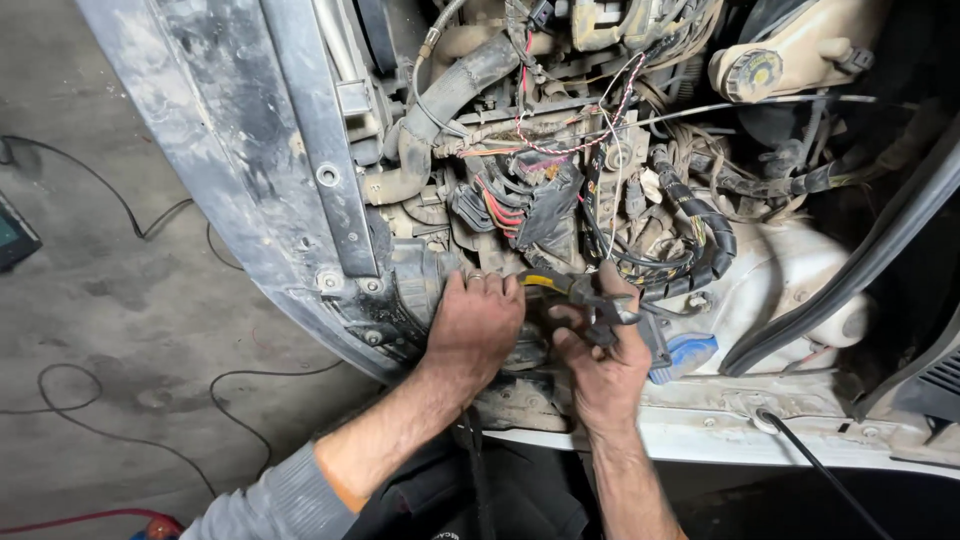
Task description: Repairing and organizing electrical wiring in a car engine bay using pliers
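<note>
Head view: left hand (470, 325) presses fingers down into the engine bay; right hand (605, 355) grips yellow-handled pliers (575, 290), fingers closed.

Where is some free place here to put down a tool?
Bare concrete floor lies left of the grey bumper panel, crossed only by thin cables. Around the left hand and right hand, wiring and hoses crowd everything.

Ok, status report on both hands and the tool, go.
Left hand pressed on engine-bay parts, nothing visibly gripped. Right hand holds pliers, yellow handle showing. Wiring loom crowds close above; blue-capped part right beside.
</note>
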